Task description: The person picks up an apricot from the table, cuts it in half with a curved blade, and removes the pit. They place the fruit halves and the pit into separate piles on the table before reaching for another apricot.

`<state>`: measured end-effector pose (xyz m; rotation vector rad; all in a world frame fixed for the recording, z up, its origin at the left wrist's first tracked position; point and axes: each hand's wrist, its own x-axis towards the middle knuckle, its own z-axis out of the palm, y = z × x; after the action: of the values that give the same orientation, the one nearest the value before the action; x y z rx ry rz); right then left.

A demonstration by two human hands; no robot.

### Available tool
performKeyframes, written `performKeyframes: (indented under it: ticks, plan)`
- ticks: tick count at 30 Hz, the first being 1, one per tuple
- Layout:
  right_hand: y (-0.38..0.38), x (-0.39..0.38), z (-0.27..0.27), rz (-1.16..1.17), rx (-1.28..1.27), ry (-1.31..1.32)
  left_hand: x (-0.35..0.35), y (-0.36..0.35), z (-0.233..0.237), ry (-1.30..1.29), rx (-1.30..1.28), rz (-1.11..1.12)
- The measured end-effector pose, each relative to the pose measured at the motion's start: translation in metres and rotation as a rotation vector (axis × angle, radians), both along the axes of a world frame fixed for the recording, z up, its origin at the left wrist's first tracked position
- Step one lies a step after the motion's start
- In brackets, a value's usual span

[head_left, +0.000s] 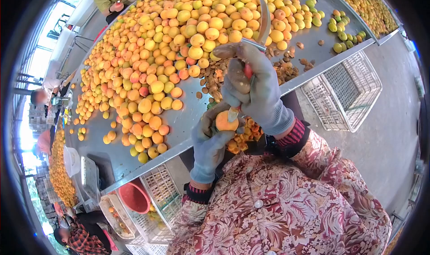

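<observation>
My left hand (209,144), in a grey glove, holds an orange-yellow apricot (227,121) between its fingers. Above it my right hand (255,80), also gloved, is wrapped round a tool with a red handle (248,70). A short metal tip (233,114) below that fist touches the apricot. A curved blade (264,22) rises above the same fist. Brown pits (285,71) lie on the metal table (188,100) behind my hands. Cut orange pieces (244,138) show just below the apricot, partly hidden by my hands.
A large heap of apricots (148,44) covers much of the table, with greener ones (342,33) at the right. An empty white crate (345,93) stands on the floor at right. A red bucket (134,197) and crates are below left. Other people (83,237) are at the left.
</observation>
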<state>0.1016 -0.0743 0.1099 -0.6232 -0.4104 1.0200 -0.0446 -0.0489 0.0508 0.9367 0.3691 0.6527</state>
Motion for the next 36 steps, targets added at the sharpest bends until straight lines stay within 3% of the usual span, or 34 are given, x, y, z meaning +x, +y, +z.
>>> performKeyframes:
  ticks: [1,3,5,7,8,11,13,15,17,19,23,24,31,34,36]
  plan:
    - [0.003,0.002,-0.011,0.003,0.000,-0.001,0.001,0.000,0.002,-0.002,0.025,-0.025]
    - [0.007,0.004,-0.027,0.322,0.144,0.454,0.006,0.003,-0.011,0.043,0.058,-0.011]
    - [0.006,0.010,-0.027,0.365,0.219,0.536,0.005,0.005,-0.018,0.092,0.089,0.001]
    - [0.003,0.038,-0.027,0.058,0.314,0.451,0.001,0.010,-0.012,-0.057,0.049,-0.035]
    - [-0.004,0.049,-0.024,0.070,0.248,0.380,0.002,0.003,-0.005,-0.046,0.221,0.123]
    - [-0.025,0.050,-0.020,0.108,0.097,0.157,-0.001,0.018,-0.005,-0.123,0.105,0.143]
    - [-0.042,0.037,-0.015,0.303,-0.321,-0.275,-0.005,0.027,-0.005,-0.170,0.078,0.127]
    - [-0.052,0.029,0.006,0.574,-0.583,-0.471,-0.007,0.031,-0.002,-0.263,0.050,0.165]
    - [-0.062,0.014,-0.009,0.645,-0.617,-0.442,-0.008,0.033,0.000,-0.325,0.007,0.147]
    - [-0.065,0.000,-0.023,0.654,-0.236,-0.452,-0.008,0.033,0.000,-0.304,0.057,0.156]
    - [-0.070,-0.002,-0.003,0.800,-0.468,-0.533,-0.007,0.029,0.004,-0.254,0.049,0.209]
    - [-0.069,-0.007,0.005,0.743,-0.558,-0.513,-0.007,0.030,0.004,-0.218,0.092,0.222]
    - [-0.069,-0.007,0.009,0.786,-0.641,-0.544,-0.006,0.028,0.009,-0.080,0.203,0.283]
    - [-0.071,-0.005,0.008,0.771,-0.683,-0.627,-0.009,0.033,0.000,0.036,0.398,0.350]
    - [-0.071,-0.005,0.000,0.735,-0.657,-0.745,-0.011,0.030,0.005,0.074,0.398,0.327]
